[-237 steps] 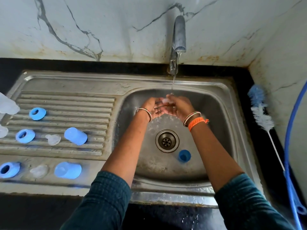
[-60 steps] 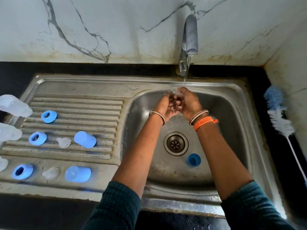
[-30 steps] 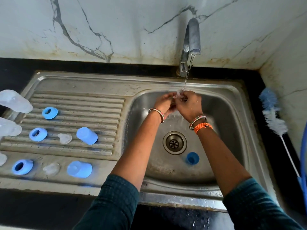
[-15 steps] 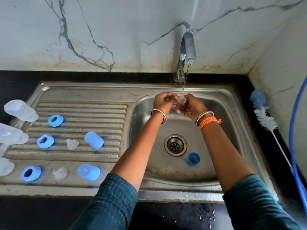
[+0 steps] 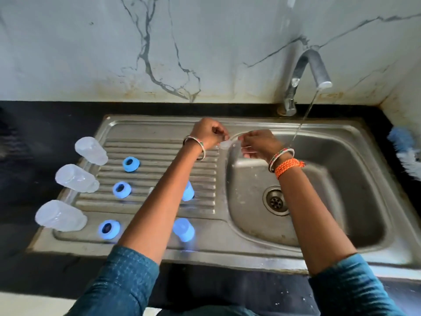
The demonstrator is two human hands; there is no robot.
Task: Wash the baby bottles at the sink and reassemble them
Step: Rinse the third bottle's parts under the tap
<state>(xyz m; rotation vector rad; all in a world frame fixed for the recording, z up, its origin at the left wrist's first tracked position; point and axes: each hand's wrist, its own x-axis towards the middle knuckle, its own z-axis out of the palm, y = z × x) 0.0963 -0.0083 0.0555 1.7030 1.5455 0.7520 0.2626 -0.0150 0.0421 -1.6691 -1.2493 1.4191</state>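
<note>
My left hand (image 5: 208,133) and my right hand (image 5: 259,144) pinch a small clear nipple (image 5: 224,144) between them, over the ridge between basin and drainboard, left of the running water. Three clear bottles (image 5: 76,179) lie on the drainboard's left edge. On the drainboard (image 5: 159,147) are three blue rings (image 5: 121,189) and two blue caps (image 5: 184,229). My left forearm hides other small parts there.
The tap (image 5: 312,65) runs a thin stream into the steel basin (image 5: 355,179), with its drain (image 5: 275,200) beside my right wrist. A blue-and-white bottle brush (image 5: 405,149) lies on the black counter at the right. Marble wall behind.
Both hands have carried the nipple left, out of the water stream, to the basin's left rim. My view has swung left, and my right arm now covers the blue cap in the basin.
</note>
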